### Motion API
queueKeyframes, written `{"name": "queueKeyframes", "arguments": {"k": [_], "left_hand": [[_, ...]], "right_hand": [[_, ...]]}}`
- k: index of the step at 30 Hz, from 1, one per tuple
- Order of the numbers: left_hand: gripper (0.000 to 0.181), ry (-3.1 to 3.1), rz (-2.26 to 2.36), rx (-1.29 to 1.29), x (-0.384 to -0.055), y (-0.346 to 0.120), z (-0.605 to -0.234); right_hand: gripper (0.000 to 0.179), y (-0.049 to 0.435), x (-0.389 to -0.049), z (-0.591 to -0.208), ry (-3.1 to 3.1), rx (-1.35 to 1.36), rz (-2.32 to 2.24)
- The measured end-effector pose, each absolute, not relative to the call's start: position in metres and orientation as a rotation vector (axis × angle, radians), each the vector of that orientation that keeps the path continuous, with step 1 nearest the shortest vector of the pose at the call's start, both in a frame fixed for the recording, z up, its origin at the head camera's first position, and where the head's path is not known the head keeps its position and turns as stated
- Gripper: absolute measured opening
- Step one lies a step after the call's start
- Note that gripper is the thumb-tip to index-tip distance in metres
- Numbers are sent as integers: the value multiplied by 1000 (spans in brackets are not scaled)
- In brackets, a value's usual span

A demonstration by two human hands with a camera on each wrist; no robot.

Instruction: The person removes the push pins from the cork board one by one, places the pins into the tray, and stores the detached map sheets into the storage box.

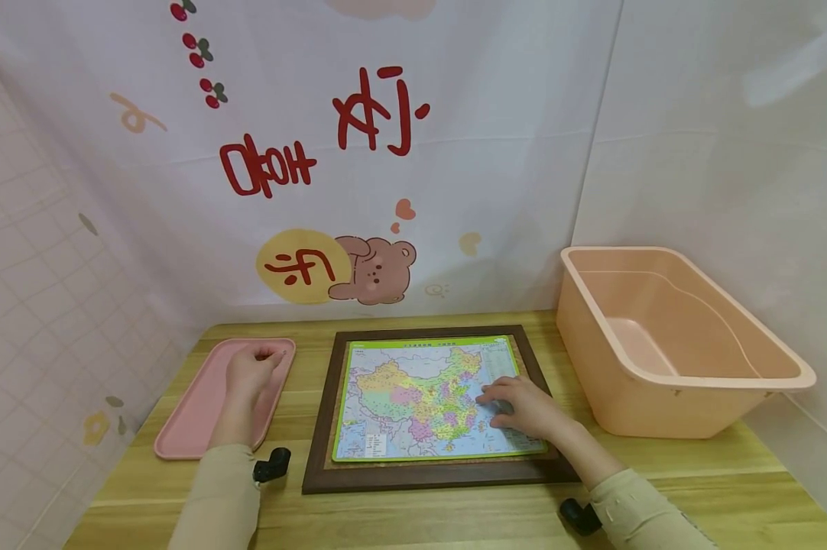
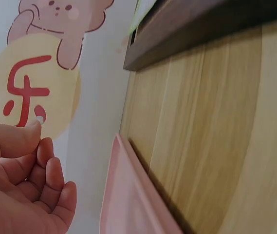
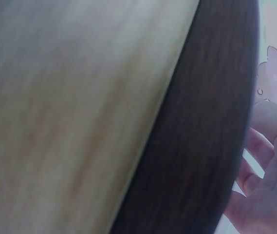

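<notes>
Your left arm (image 1: 221,489) and right arm (image 1: 637,500) reach forward. Your left hand (image 1: 250,373) pinches, its other fingers (image 2: 54,174) loosely curled; your right hand (image 1: 529,405) is palm down, fingers spread and slightly bent.

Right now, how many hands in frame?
2: the left hand over the pink tray, pinching a tiny object; the right hand over the right side of the map.
</notes>
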State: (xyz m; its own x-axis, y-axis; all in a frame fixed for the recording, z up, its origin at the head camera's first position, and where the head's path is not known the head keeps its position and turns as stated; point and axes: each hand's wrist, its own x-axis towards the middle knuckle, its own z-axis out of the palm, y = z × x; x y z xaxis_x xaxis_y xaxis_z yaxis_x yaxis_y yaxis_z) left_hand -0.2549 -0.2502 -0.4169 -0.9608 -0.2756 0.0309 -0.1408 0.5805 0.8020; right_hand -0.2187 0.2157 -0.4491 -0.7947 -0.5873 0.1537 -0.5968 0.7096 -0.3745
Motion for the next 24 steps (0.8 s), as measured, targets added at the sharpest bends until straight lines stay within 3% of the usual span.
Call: {"name": "queueKeyframes", "arguments": {"k": [12, 24], "left_hand": [[30, -2730, -1193, 359, -255, -275, -413], [21, -2764, -1106, 331, -255, -297, -416]], "right_hand": [[37, 216, -219, -450, -2889, 999, 646], [38, 216, -219, -452, -2881, 998, 644]]}}
